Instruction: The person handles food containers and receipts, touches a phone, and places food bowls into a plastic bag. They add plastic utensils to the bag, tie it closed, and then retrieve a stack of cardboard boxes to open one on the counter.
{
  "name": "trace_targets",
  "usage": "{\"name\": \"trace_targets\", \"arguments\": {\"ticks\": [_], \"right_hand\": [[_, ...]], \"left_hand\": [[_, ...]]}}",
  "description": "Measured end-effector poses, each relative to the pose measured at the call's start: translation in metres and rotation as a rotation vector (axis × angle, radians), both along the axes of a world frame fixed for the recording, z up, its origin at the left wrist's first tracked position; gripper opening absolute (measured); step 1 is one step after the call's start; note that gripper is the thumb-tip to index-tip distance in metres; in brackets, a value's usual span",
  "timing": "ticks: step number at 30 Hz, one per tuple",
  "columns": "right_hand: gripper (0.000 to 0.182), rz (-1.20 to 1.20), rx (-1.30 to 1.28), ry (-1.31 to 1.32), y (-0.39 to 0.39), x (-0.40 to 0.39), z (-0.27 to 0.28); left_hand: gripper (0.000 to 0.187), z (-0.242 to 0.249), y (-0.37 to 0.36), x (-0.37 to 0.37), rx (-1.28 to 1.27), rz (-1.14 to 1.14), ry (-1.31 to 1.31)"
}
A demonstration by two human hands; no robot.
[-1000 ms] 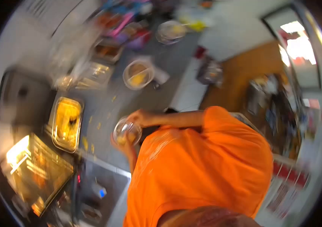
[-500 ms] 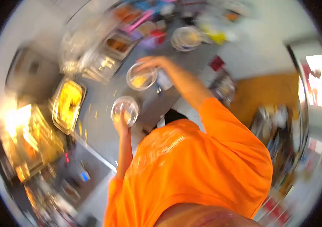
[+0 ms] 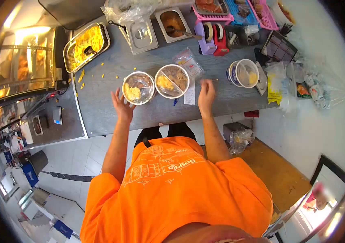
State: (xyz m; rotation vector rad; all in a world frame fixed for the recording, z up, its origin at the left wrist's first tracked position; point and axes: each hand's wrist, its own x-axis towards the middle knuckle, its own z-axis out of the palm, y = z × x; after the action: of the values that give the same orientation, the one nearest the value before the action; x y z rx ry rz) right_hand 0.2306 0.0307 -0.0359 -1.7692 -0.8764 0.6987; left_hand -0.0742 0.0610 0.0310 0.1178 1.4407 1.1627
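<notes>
Two round divided bowls stand side by side on the grey counter (image 3: 107, 113). Both the left bowl (image 3: 139, 73) and the right bowl (image 3: 167, 96) have a crumbly yellow food on one side and brown pieces on the other. My left hand (image 3: 122, 107) is open, fingers spread, right at the left bowl's lower left edge. To the right of the other bowl is my right hand (image 3: 207, 95), its fingers curled in and nothing showing from them. A paper slip (image 3: 189, 96) and a printed plastic packet (image 3: 188, 62) lie between that hand and the bowl.
A metal tray (image 3: 107, 42) of yellow food sits back left, with crumbs around it. Behind the bowls are a lidded metal pan (image 3: 142, 38), a sauce pan (image 3: 176, 37) with a ladle, and tape dispensers (image 3: 221, 46). Lidded bowls (image 3: 232, 75) stand at right.
My left hand has let go of the left bowl, which now stands beside the other. My right hand has left the right bowl and moved right. The view has turned and steadied.
</notes>
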Motion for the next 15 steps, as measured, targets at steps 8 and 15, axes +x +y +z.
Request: {"name": "trace_targets", "arguments": {"ticks": [8,15], "right_hand": [[0.027,0.296,-0.407,-0.787,-0.017,-0.005,-0.005],[0.018,0.494,-0.3,0.406,-0.018,0.045,0.029]], "left_hand": [[0.028,-0.076,-0.082,0.081,0.262,-0.704,0.523],[0.037,-0.005,-0.062,0.127,0.135,-1.209,0.085]]}}
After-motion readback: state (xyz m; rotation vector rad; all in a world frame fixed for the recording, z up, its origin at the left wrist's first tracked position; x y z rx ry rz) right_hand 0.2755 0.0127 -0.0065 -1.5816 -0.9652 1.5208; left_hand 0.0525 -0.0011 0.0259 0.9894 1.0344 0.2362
